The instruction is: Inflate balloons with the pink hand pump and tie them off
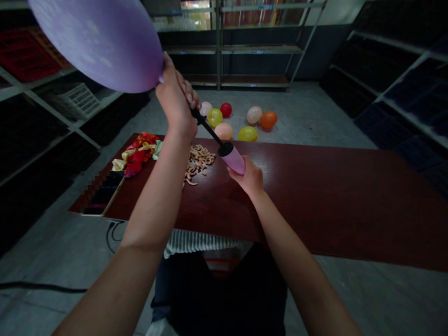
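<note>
A large purple balloon [105,44], blown up, fills the upper left of the head view. My left hand [177,93] is closed at its neck and around the black end of a balloon pump [234,159]. The pump's black rod shows between my hands, and its pink barrel points down to the right. Wrapped round that barrel is my right hand [249,177], above the table. Whether the balloon's mouth sits on a nozzle is hidden by my left fingers.
On the dark red table [315,200] lie uninflated balloons [138,151], a pile of curved tan pieces [199,161] and a tablet-like device [105,193]. Several blown-up balloons [248,134] rest on the floor beyond. Metal shelves [259,49] stand at the back and both sides.
</note>
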{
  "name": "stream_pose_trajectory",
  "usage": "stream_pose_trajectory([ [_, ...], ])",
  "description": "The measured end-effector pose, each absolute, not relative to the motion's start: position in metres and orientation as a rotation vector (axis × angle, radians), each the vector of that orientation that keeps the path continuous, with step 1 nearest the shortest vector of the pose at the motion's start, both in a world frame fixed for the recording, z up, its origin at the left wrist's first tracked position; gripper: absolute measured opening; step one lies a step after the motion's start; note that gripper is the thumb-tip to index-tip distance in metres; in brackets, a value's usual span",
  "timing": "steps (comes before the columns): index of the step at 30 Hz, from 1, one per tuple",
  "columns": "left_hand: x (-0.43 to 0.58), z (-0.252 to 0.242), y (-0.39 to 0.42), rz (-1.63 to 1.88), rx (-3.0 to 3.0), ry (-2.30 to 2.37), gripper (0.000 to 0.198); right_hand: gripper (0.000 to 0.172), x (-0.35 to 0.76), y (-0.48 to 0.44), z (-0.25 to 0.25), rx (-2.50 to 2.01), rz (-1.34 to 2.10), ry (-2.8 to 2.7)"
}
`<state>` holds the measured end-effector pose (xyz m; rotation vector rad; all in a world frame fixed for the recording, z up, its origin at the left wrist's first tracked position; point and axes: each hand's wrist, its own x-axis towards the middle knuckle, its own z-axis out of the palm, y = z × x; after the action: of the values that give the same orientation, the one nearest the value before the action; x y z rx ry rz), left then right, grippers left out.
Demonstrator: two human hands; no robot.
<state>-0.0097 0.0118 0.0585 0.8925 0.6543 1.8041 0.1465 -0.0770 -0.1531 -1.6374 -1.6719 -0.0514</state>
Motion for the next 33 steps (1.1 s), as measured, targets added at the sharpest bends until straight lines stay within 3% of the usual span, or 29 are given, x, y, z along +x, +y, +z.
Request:
stream_pose_trajectory([
  [10,0.056,-0.006,0.005,1.645,0.824,0.815,0.056,0.049,0.150,-0.073,-0.155,-1.740,-0.040,-1.591],
  [24,0.007,-0.033,0.012,1.707,0.645,0.861,0.056,0.051,0.146,-0.075,-0.151,-1.669,-0.104,-1.769],
  [33,-0.066,-0.002,0.012,1.799,0.545,0.777,0.048,0.047,0.140,-0.080,-0.143,-1.619,-0.075,-1.900],
])
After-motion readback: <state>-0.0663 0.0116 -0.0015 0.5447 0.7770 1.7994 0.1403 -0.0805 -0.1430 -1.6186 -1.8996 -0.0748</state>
